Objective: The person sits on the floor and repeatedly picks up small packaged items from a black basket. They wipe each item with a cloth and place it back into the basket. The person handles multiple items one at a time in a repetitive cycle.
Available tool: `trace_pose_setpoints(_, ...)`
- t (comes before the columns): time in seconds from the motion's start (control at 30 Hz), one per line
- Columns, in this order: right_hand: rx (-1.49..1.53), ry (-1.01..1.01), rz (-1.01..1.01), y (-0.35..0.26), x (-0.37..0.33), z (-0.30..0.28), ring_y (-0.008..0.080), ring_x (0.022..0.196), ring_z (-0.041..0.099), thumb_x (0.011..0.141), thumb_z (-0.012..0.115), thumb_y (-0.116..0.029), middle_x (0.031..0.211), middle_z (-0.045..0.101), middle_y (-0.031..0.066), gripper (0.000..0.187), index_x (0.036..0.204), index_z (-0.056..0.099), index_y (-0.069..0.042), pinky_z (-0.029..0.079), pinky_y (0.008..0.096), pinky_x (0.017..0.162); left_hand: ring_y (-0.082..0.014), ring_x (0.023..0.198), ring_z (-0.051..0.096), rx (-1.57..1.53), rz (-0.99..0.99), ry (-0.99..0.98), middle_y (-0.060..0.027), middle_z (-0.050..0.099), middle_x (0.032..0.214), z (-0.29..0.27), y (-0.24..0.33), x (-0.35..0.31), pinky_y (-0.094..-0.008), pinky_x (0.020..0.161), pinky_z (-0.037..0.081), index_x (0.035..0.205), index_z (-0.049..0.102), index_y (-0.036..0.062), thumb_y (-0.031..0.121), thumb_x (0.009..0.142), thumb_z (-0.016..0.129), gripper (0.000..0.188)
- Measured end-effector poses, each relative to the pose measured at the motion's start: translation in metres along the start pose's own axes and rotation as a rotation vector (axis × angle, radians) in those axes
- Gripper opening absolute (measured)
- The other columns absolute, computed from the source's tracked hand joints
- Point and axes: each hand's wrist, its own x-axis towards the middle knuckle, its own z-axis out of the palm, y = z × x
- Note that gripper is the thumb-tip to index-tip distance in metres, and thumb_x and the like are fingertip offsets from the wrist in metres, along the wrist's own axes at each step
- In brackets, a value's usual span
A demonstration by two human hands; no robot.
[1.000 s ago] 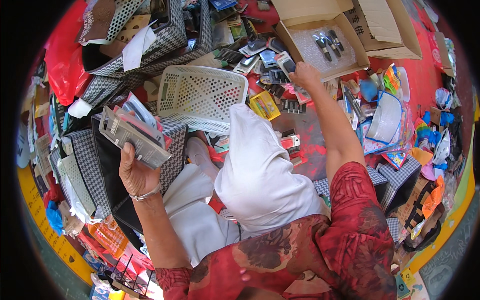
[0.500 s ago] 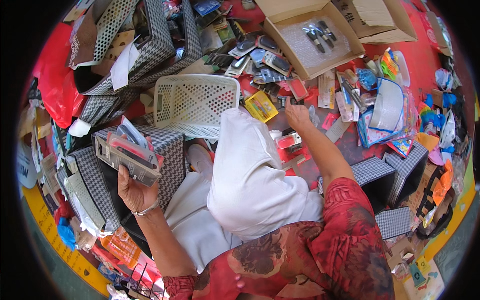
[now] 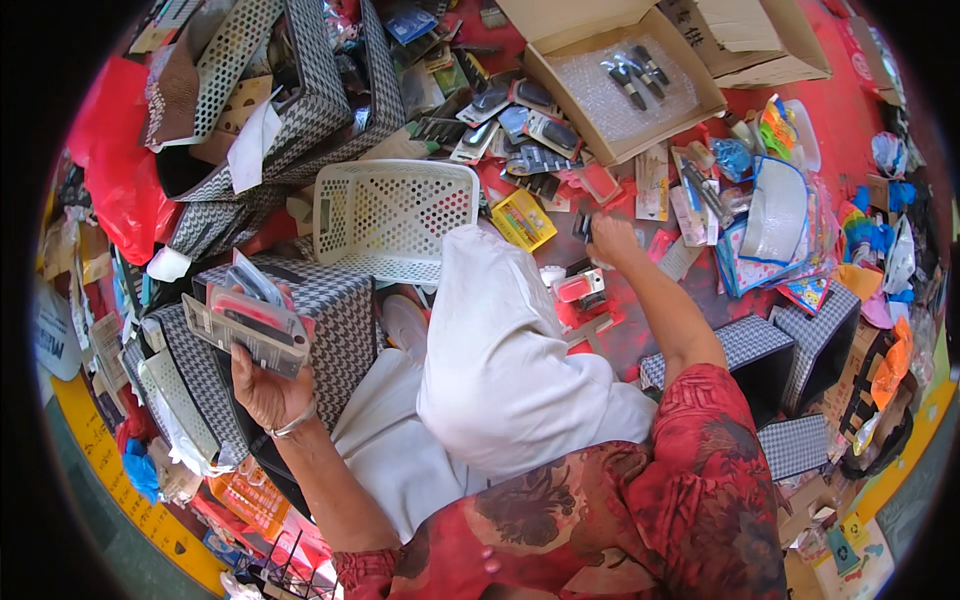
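Observation:
My left hand (image 3: 268,392) is wrapped round a small stack of flat blister packs (image 3: 255,325), with clear plastic, grey card and pink-red pieces showing. It is held up above a black-and-white houndstooth bin (image 3: 325,320). Over the red floor, my right hand (image 3: 615,243) is closed, its fingertips at a small dark item (image 3: 582,226) whose kind I cannot make out. Left of that hand lies a yellow box (image 3: 523,218). Below it are a red-and-white packaged item (image 3: 575,288) and a small white round piece (image 3: 551,274). A cream perforated basket (image 3: 395,200) stands beyond my knee.
An open cardboard box (image 3: 625,85) holds several dark-handled brushes on bubble wrap. Several blister packs (image 3: 540,130) are heaped beside it. Houndstooth bins (image 3: 740,345) lie at the right; more bins (image 3: 320,80) and a red plastic bag (image 3: 115,150) stand at the far left. Colourful bagged goods (image 3: 775,235) lie at the right.
My right hand has moved slightly right and nearer, and the small dark item has come with its fingertips. The left hand still holds the packs, shifted only a little.

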Motion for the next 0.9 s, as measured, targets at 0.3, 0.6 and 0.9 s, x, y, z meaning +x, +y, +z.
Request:
trace_pose_setpoints(0.3, -0.02, -0.075, 0.071, 0.023, -0.117, -0.094, 0.0354, 0.077, 0.062, 0.063, 0.061, -0.021, 0.079, 0.062, 0.0212, 0.028, 0.079, 0.059, 0.002, 0.051, 0.0439, 0.068, -0.0385, 0.125, 0.033, -0.151, 0.073, -0.125, -0.0087, 0.035, 0.138, 0.012, 0.008, -0.006, -0.0555, 0.096, 0.036, 0.135, 0.034, 0.015, 0.014, 0.08, 0.062, 0.062)
trace_pose_setpoints(0.6, -0.201, 0.151, 0.191, 0.037, -0.192, -0.217, 0.0385, 0.082, 0.061, 0.066, 0.061, -0.024, 0.086, 0.062, 0.0242, 0.038, 0.093, 0.056, 0.003, 0.049, 0.0441, 0.074, -0.0267, 0.094, 0.061, -0.059, 0.185, -0.012, -0.0104, 0.06, 0.106, 0.009, 0.007, 0.007, -0.041, 0.082, 0.05, 0.115, 0.05, 0.0046, 0.008, 0.077, 0.06, 0.039)
trace_pose_setpoints(0.9, -0.221, 0.487, 0.107, -0.006, -0.174, -0.331, 0.0388, 0.08, 0.059, 0.067, 0.058, -0.024, 0.085, 0.06, 0.0243, 0.036, 0.091, 0.055, 0.003, 0.045, 0.0472, 0.072, -0.0208, 0.085, 0.064, -0.015, 0.073, -0.02, -0.0084, 0.064, 0.094, 0.024, 0.018, -0.003, -0.0337, 0.076, 0.053, 0.106, 0.055, 0.0033, 0.005, 0.075, 0.063, 0.033)
